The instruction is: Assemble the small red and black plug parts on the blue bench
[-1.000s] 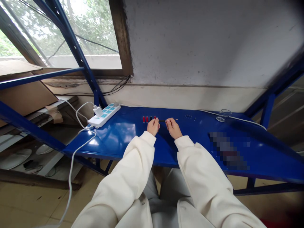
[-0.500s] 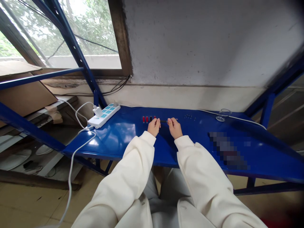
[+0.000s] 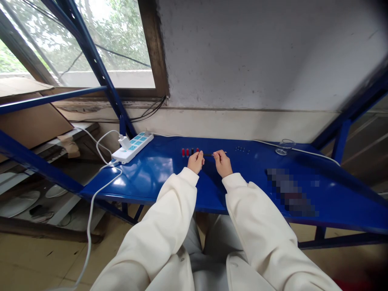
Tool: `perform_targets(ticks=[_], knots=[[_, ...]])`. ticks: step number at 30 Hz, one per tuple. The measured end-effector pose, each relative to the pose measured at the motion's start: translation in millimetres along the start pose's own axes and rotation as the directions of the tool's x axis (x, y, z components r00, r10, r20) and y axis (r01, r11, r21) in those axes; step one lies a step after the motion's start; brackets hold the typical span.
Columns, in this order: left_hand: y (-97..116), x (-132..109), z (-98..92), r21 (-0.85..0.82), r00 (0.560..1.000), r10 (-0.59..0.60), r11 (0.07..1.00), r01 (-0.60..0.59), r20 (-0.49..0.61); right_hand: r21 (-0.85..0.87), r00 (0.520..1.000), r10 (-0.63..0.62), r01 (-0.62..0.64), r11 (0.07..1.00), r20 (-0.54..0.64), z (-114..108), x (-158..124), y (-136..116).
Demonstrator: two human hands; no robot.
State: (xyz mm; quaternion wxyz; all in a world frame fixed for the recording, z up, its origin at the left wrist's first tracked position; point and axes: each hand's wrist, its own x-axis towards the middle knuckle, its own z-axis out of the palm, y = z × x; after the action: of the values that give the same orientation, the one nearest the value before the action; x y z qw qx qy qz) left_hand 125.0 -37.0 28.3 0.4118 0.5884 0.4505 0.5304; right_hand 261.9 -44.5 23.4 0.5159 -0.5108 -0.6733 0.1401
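Observation:
Both hands are over the middle of the blue table, a short gap apart. My left hand (image 3: pixel 196 161) is closed in a pinch at the left end of a thin dark rod (image 3: pixel 209 154). The other end is pinched by my right hand (image 3: pixel 222 163), and a light tip shows just past these fingers. What exactly the rod is, I cannot make out. Beside my left hand stands a short row of small red cylinders (image 3: pixel 183 152) and a black cylinder (image 3: pixel 192 152). Several tiny metal pieces (image 3: pixel 240 149) lie to the right of my right hand.
On the left of the blue table (image 3: pixel 145 182) sits a white power strip (image 3: pixel 133 148) with a plugged-in charger. A clear glass dish (image 3: pixel 281 150) stands back right, by a white cable. A blurred-out dark object (image 3: pixel 291 193) lies front right. Blue frame posts flank the table.
Both hands have barely shifted. The gap between them is a touch wider, with slightly more of the dark rod showing.

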Motion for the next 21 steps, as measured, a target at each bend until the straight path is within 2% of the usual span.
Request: perform_targets(ticks=[7,12,16,21], knots=[[-0.4,2.3,0.8,-0.038,1.000,-0.019,0.999,0.019,-0.011,0.045,1.000,0.014,-0.014,0.999,0.013,-0.8,-0.3,-1.9],[0.1,2.5,1.5,-0.069,1.000,-0.022,0.997,0.024,0.018,0.070,0.995,0.095,-0.093,0.993,-0.024,-0.7,-0.5,-0.2],[-0.3,2.4,1.4,-0.070,1.000,-0.021,0.997,0.022,0.011,0.051,0.995,0.091,-0.089,0.995,-0.042,0.5,0.7,1.2],[-2.5,3.6,1.4,-0.077,1.000,-0.019,0.997,0.019,-0.004,0.175,0.995,0.098,-0.091,0.980,-0.029,3.3,1.5,2.6]])
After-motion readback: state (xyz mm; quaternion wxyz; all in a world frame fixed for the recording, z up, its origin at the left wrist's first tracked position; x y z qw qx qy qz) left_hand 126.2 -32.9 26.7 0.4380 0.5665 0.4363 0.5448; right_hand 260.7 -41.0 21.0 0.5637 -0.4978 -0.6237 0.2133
